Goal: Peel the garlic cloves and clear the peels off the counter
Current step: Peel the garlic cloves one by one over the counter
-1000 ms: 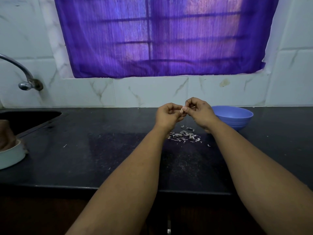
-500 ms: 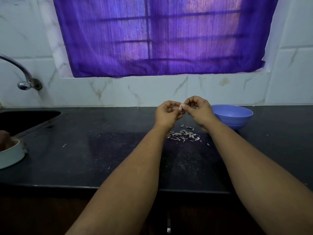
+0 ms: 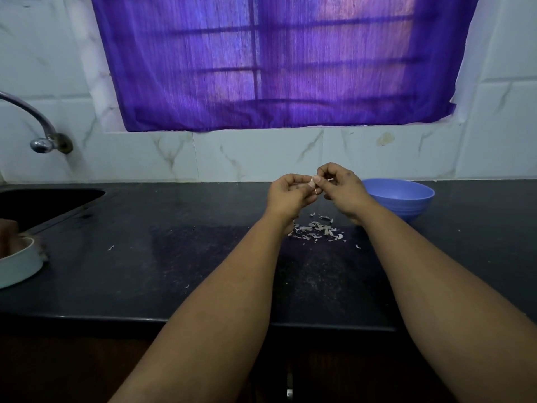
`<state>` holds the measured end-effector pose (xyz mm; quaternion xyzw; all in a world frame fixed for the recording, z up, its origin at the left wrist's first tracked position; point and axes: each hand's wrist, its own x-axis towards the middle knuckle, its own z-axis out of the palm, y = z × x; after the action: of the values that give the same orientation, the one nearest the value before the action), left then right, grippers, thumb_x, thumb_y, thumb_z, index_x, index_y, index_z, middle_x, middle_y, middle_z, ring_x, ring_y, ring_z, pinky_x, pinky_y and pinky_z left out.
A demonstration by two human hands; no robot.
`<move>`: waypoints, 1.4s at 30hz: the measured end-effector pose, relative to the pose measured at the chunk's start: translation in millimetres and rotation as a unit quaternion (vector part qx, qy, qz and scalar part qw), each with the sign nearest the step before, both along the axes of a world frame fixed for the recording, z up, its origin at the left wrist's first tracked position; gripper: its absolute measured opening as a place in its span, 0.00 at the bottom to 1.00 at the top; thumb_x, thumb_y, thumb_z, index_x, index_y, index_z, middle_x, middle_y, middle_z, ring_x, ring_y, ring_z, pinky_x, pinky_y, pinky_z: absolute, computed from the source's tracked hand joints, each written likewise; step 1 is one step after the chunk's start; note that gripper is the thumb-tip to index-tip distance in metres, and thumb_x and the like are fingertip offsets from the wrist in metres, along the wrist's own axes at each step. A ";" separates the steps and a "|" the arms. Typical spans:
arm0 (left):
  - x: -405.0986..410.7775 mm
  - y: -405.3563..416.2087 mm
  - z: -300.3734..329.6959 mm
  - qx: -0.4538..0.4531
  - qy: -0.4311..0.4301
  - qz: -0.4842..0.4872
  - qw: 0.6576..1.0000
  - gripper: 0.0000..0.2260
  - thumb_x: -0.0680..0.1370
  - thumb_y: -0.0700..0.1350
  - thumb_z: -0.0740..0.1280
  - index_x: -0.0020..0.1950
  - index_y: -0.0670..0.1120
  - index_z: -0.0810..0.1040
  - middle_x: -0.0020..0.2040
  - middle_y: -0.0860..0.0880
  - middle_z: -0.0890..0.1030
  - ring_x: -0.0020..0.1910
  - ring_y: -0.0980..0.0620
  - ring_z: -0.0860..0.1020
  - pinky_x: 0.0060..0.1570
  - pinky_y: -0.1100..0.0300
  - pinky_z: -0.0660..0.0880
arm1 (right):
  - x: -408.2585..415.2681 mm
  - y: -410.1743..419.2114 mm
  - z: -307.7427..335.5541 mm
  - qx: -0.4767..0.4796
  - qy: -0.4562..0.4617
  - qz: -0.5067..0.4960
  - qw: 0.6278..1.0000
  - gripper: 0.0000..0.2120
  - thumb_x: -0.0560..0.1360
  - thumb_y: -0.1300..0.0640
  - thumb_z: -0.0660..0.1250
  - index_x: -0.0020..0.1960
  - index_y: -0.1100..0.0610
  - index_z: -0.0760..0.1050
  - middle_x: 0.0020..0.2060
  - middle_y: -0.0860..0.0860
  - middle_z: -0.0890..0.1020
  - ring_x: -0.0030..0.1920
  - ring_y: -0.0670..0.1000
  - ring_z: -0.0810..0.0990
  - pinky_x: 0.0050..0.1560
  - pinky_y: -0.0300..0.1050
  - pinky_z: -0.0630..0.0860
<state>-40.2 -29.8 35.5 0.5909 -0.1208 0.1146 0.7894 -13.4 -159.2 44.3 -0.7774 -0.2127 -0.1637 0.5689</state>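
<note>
Peeling is under way: left hand (image 3: 287,193) and right hand (image 3: 338,186) pinch a garlic clove (image 3: 312,182) above the peels (image 3: 316,230) on the surface (image 3: 174,257); next, strip its remaining skin.

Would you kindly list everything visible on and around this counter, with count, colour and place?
garlic clove: one, pale, pinched between both hands above the counter
peels: a small heap plus stray bits, whitish, on the counter under the hands
counter: one, black, across the middle
bowl: one, blue, on the counter at right
sink: one, dark, far left
tap: one, chrome, above the sink
dish: one, pale, left edge
curtain: one, purple, over the window
left hand: one, grips the clove
right hand: one, pinches the clove
</note>
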 end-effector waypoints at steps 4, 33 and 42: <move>1.0 -0.4 -0.6 -0.012 0.005 0.008 1.000 0.04 0.77 0.31 0.66 0.49 0.38 0.75 0.42 0.42 0.80 0.43 0.51 0.82 0.38 0.67 0.79 | 0.8 2.3 -0.5 -0.025 -0.012 -0.024 0.999 0.06 0.78 0.56 0.66 0.42 0.51 0.73 0.37 0.46 0.80 0.38 0.44 0.77 0.47 0.46 0.74; 4.6 2.3 -4.4 0.049 -0.031 0.068 0.996 0.09 0.76 0.36 0.69 0.55 0.34 0.78 0.39 0.44 0.81 0.37 0.54 0.80 0.41 0.66 0.78 | -5.7 0.3 2.1 -0.008 -0.070 -0.060 0.996 0.04 0.72 0.60 0.73 0.46 0.52 0.82 0.37 0.44 0.84 0.38 0.38 0.81 0.45 0.32 0.77; 4.3 3.2 -4.4 0.043 -0.037 0.060 0.997 0.08 0.76 0.34 0.69 0.54 0.35 0.80 0.42 0.43 0.82 0.43 0.53 0.81 0.44 0.65 0.79 | -2.5 1.9 1.0 0.017 -0.031 -0.050 0.998 0.02 0.73 0.58 0.72 0.42 0.53 0.80 0.39 0.51 0.83 0.39 0.46 0.80 0.47 0.38 0.77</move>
<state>-35.8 -26.6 31.1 0.6255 -0.1195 0.1783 0.7501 -15.8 -157.3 45.3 -0.7721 -0.1879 -0.2193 0.5660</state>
